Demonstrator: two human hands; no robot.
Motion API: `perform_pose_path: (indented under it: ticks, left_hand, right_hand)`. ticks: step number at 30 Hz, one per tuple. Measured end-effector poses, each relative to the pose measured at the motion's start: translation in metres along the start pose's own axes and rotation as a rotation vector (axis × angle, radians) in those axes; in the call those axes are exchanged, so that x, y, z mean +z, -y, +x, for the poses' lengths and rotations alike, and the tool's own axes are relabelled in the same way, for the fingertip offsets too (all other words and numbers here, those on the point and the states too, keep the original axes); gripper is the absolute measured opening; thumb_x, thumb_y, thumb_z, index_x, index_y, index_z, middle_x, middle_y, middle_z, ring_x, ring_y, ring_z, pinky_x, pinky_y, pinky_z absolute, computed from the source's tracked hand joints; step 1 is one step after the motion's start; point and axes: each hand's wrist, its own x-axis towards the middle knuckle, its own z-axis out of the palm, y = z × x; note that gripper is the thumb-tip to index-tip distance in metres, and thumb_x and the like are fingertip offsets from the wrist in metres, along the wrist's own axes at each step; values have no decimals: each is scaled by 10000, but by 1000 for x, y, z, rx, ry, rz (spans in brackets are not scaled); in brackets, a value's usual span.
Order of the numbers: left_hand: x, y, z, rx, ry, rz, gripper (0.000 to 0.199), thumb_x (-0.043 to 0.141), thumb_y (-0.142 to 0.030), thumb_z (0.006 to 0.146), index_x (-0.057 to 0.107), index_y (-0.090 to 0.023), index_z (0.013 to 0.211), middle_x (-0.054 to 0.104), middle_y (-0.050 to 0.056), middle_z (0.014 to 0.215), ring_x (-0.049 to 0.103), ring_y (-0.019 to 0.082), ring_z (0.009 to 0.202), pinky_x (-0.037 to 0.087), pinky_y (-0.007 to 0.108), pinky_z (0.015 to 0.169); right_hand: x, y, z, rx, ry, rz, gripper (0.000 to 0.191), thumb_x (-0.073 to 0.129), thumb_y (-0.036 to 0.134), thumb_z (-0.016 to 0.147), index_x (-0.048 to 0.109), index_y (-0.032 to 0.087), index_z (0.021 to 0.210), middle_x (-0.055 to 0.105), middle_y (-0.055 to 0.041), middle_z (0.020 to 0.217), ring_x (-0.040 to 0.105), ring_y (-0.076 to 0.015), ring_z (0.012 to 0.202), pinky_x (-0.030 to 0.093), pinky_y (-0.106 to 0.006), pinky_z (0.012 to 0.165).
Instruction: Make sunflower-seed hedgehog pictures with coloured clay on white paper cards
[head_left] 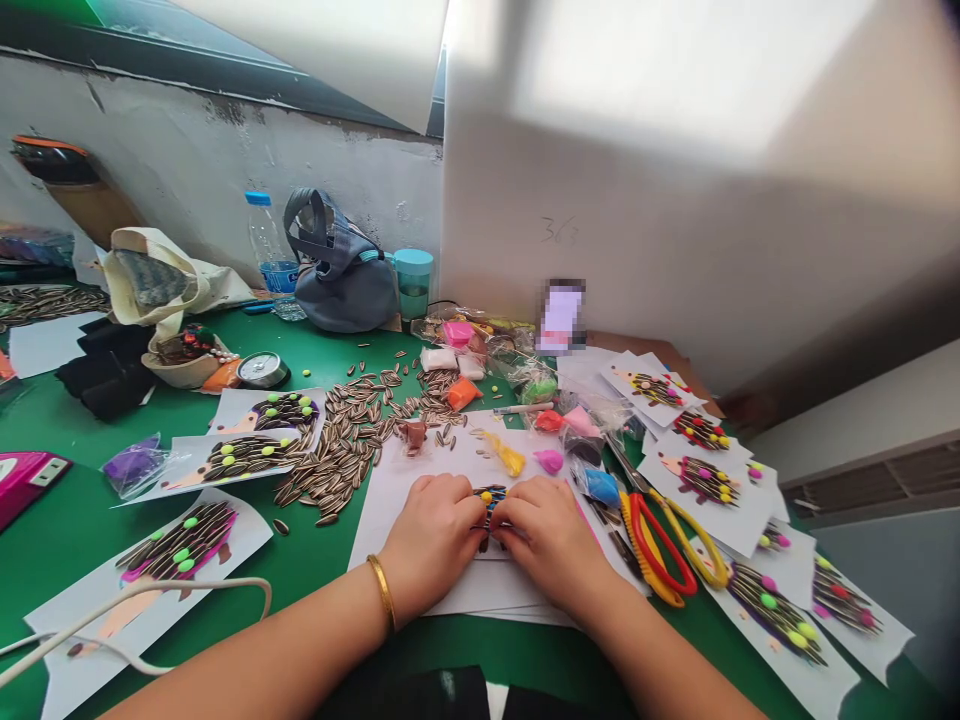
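While both forearms are coming in from 5 and 7 o'clock, the left hand [433,525] and the right hand [553,528] are meeting over a seeded piece [493,491] at the dial's centre. Work on it is apparently standing part-way: striped seeds and a yellow ball [486,498] are showing against blue, but fingers are covering much of it, so what is left cannot be told exactly. Both hands are arching knuckles-up, thumbs and forefingers converging on the piece, tips close together; whether they are pinching a seed is not showing. White sheets [377,540] are lying beneath. Toward 4 o'clock a right-side card [776,605], and toward 9 o'clock a left-side card [180,550], are bearing seeds and coloured balls, seemingly complete. Farther out, a seed heap [337,445] is spreading toward 10 o'clock, and a yellow lump [511,461] is lying toward 1 o'clock.
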Motion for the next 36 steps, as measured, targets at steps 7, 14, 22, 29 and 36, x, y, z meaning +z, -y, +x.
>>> perform_pose_path:
  ticks: [7,14,22,29,36]
  left_hand:
    - [0,-1,0,-19,12,2,7,662,-214,839,659,-217,844,607,26,855,545,210,862,364,369,766]
    - [-2,-2,1,-23,12,13,7,659,-213,839,660,-214,833,606,26,844,546,209,849,358,369,759]
    - [-3,0,0,-47,20,47,71,633,-204,857,652,-203,788,610,30,833,544,208,836,352,374,761]
    - [-5,1,-2,-48,54,91,59,676,-238,840,669,-203,794,621,36,837,550,219,844,354,385,763]
    - [-6,1,0,-56,84,92,74,673,-239,849,677,-200,786,631,40,846,560,226,847,365,394,766]
  right_hand:
    - [0,0,0,-3,-2,-25,134,726,119,796,672,236,834,659,6,869,559,-186,884,320,-341,801]
    - [1,1,0,4,-9,-23,134,733,121,791,665,233,818,650,6,855,556,-186,868,314,-341,795]
    - [-1,0,1,4,-24,-46,121,756,160,784,680,238,837,651,3,844,558,-189,865,312,-337,788]
    - [-3,-3,0,12,-18,-46,117,752,168,792,692,245,857,660,-2,855,559,-194,866,299,-342,785]
    - [-3,-3,0,7,-15,-57,97,742,170,801,702,250,840,658,-5,838,556,-193,855,300,-343,776]
